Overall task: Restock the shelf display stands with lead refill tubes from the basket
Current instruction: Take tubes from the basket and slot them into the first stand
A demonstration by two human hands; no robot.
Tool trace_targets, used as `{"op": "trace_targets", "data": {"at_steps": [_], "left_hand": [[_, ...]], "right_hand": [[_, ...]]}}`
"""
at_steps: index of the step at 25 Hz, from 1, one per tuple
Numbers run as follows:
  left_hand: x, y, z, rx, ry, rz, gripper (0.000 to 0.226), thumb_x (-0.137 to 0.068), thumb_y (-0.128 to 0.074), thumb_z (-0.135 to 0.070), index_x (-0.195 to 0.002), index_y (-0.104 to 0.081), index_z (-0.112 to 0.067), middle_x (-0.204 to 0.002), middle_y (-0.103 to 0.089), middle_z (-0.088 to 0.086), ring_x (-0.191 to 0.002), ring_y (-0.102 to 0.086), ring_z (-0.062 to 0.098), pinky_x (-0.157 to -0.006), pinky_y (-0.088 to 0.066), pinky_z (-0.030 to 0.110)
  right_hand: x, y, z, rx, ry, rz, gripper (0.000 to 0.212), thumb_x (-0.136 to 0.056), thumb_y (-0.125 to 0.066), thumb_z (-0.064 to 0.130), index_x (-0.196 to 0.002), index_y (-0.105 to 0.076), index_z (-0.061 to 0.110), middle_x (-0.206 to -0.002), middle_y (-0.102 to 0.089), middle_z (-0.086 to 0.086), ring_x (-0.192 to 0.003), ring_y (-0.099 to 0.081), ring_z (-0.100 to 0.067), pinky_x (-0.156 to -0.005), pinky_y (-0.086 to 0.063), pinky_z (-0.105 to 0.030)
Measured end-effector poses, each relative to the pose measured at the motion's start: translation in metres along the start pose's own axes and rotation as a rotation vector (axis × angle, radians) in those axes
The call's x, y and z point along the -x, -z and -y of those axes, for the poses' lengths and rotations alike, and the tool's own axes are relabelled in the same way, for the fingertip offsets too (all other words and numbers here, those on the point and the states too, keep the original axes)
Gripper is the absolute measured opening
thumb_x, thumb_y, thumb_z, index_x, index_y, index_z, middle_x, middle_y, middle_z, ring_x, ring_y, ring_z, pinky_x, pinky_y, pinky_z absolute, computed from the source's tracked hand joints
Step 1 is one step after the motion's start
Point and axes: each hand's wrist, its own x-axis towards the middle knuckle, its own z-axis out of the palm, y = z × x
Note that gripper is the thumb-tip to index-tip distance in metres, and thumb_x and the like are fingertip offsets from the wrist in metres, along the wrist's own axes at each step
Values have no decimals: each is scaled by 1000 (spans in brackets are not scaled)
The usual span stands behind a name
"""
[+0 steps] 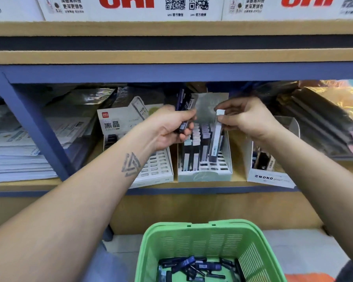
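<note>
Shelf (171, 189) – right hand (247, 119) pinches pale tube (216, 139) (upright, cap up) over stand (204, 174).

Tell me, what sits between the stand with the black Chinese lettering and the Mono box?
In the head view, the pale green stand, partly filled with tubes; the right hand lowers a white tube into it.

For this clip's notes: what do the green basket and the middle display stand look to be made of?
Green basket: moulded plastic, matte, judging by its slotted walls and uniform colour. Middle display stand: probably printed card or paperboard, pale and matte, with thin folded walls and a slotted grid insert; thin plastic cannot be ruled out.
</note>
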Motion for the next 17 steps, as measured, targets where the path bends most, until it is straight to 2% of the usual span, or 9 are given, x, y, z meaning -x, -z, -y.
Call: {"op": "trace_targets", "data": {"at_steps": [3, 6, 10, 13, 17], "left_hand": [[-13, -16, 3, 8, -16, 11, 19, -100, -58, -22, -88, -61, -8, -63, -53, 3, -48, -44, 9, -39, -34, 18], [-23, -27, 5, 11, -12, 13, 18, -100, -59, -22, -88, -60, -8, -63, -53, 3, -50, -44, 10, -40, -33, 17], [-34, -38, 4, 24, -18, -5, 17, -100, -59, -21, -90, -60, -8, -63, -55, 4, -50, -47, 11, -40, -36, 19], [-37, -40, 4, 28, -38, -33, 16, -100, -59, -20, -91, -60, -6, -65, -57, 6, -51, -49, 13, -40, -39, 20], [-37, -37, 6, 28, -22, -50, 16, -100, -58, -19, -93, -60, -5, -63, -58, 7, -51, -49, 14, -42, -41, 20]], "right_hand": [[-5, 9, -21, 162, 51, -14, 25, -80, -83, 8, -93, -72, 26, -88, -72, -5, -82, -71, -26, -82, -61, -43], [-9, 11, -34, 270, 87, -17, 25, -79, -85, 13, -89, -67, 28, -84, -69, 3, -75, -64, -13, -75, -52, -31], [-14, 21, -43, 337, 126, -127, 22, -81, -82, 14, -92, -69, 27, -92, -70, 2, -84, -67, -15, -77, -56, -32], [-14, 23, -47, 373, 149, -197, 19, -82, -81, 13, -94, -70, 24, -94, -70, 1, -85, -66, -15, -77, -57, -32], [-11, 19, -48, 400, 173, -191, 17, -83, -80, 14, -97, -72, 20, -94, -70, 0, -85, -65, -12, -74, -54, -24]]}}
